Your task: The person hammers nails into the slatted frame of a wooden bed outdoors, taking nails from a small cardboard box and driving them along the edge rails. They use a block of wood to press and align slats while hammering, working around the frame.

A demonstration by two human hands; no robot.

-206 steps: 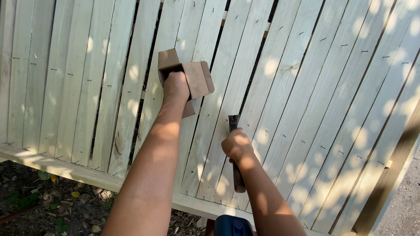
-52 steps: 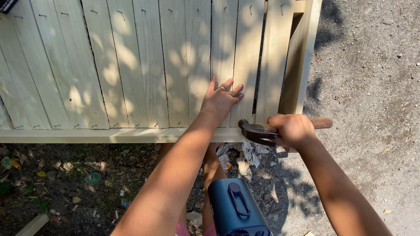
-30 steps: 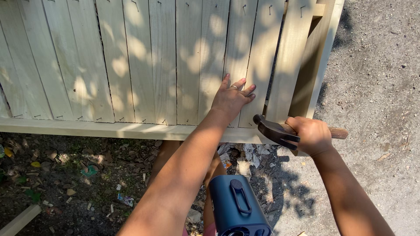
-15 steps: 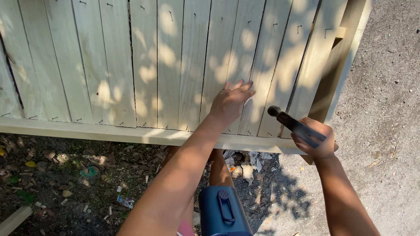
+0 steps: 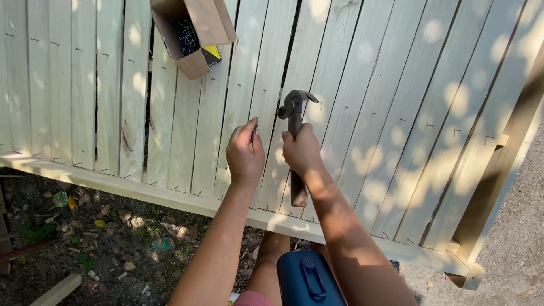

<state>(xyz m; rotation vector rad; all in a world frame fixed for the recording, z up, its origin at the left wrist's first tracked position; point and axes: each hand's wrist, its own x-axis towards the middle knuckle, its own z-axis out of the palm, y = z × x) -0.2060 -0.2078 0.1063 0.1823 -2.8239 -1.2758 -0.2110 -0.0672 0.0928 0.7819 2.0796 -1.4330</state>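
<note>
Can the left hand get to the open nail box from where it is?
Probably yes. The left hand pinches something small against the fence panel, and the cardboard box of nails lies open up and to its left. Only bare boards lie between; the hammer sits in the right hand.

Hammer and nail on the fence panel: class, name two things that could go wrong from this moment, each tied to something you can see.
1. The left hand pinches what looks like a nail against a board, close beside the hammer; a glancing blow might hit the fingers.
2. The open cardboard box of nails lies loose on the panel; jolts from hammering might shake it and spill them.
</note>
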